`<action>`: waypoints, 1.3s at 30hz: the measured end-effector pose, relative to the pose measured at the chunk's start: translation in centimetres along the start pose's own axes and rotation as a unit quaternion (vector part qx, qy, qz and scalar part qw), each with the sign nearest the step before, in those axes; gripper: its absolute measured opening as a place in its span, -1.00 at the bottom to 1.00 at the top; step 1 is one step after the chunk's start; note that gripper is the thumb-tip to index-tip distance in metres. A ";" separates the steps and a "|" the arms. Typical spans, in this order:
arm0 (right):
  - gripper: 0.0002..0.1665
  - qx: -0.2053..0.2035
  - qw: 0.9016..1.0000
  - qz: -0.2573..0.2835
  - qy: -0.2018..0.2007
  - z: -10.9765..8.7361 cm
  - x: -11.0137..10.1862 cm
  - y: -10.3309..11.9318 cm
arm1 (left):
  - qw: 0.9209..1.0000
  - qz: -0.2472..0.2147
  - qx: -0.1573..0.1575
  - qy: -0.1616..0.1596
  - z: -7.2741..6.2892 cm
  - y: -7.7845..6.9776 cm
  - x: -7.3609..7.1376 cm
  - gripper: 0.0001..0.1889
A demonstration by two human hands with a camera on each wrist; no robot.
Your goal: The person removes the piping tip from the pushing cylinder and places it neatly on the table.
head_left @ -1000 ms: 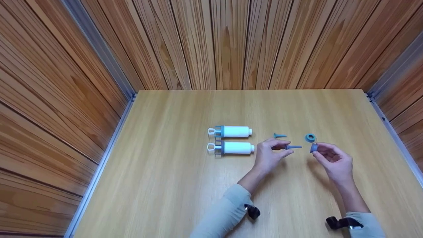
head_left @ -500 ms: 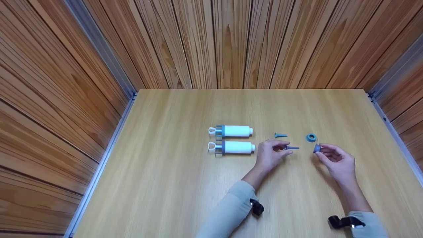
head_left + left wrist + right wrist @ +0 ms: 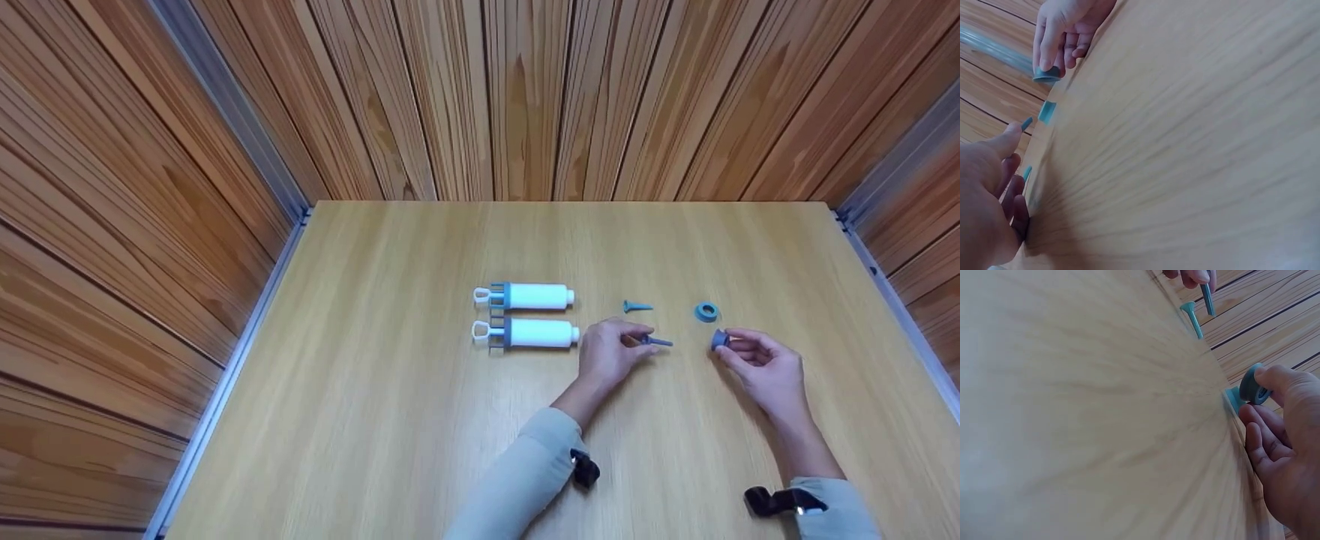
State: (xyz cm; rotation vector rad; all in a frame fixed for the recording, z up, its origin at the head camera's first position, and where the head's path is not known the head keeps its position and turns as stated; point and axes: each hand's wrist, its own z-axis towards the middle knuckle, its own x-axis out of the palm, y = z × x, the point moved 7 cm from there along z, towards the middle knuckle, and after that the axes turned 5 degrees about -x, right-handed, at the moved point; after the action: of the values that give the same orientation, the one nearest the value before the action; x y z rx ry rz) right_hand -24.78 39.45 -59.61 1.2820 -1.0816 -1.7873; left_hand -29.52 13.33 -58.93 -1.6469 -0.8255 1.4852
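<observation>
Between thumb and fingers my left hand (image 3: 611, 351) pinches a dark blue nozzle (image 3: 661, 342), its thin tip pointing right and slightly toward me. To the right, my right hand (image 3: 771, 371) pinches a dark blue ring cap (image 3: 719, 340); the right wrist view shows the hollow in the cap (image 3: 1253, 385). Nozzle and cap are apart. Beyond the left hand lies a teal nozzle (image 3: 638, 306) on the table. A teal ring cap (image 3: 706, 312) lies just beyond the right hand. The nozzle's wide end is partly hidden by the left fingers.
Two white syringe-like tubes lie side by side left of the left hand: one with a teal collar (image 3: 537, 296), one with a dark blue collar (image 3: 540, 333). Both have white ring handles. Wooden walls (image 3: 517, 105) enclose the table (image 3: 360, 360) at the back and sides.
The left hand has drawn the nozzle slightly left and toward me, tilting its tip nearward. The right hand has shifted a little right with the cap, widening the gap.
</observation>
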 end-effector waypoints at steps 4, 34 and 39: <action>-0.53 0.000 1.000 -0.010 0.007 0.0 0.2 0.1 | 0.999 0.040 -0.020 -0.005 -0.1 0.2 0.2 -0.74; -0.49 0.025 0.994 -0.097 0.048 0.2 0.2 0.4 | 0.995 0.088 -0.014 -0.032 0.2 0.7 -0.2 -0.70; -0.47 0.032 0.992 -0.101 0.063 0.2 0.2 0.2 | 0.996 0.087 -0.014 -0.029 0.3 0.7 -0.1 -0.70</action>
State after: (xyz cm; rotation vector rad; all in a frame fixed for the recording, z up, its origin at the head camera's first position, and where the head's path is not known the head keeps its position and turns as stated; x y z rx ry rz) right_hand -25.01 39.19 -59.50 1.5694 -0.9753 -1.8025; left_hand -29.82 12.88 -59.52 -1.7390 -0.7525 1.6551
